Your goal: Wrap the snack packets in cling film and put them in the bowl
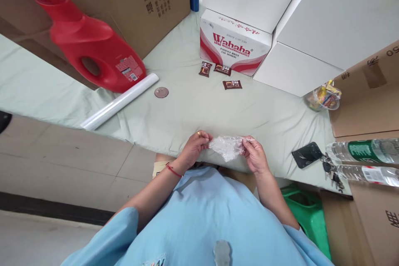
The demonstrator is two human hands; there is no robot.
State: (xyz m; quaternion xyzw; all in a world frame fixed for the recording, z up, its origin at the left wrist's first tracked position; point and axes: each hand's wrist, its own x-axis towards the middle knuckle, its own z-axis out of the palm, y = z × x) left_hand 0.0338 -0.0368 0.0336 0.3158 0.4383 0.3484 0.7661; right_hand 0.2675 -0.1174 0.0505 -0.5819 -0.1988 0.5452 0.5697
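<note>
A crumpled piece of clear plastic film (227, 147) is stretched between my two hands just above the near edge of the cloth-covered table. My left hand (198, 146) pinches its left end. At the other end, my right hand (254, 153) grips the film between thumb and fingers. Whether the film is a bag or a loose sheet, I cannot tell. Farther back lie three small brown wrapped snacks, among them a left one (205, 69), a middle one (222, 69) and a nearer one (232, 84). A round, flat, brownish disc (161, 92) rests to their left.
A red detergent jug (93, 50), its top covered in clear plastic, stands at left beside a white roll (120, 102). Behind is a Wahaha carton (233, 43). At right are a jar of snacks (322, 96), black phone (307, 154), keys (333, 172) and water bottles (363, 151).
</note>
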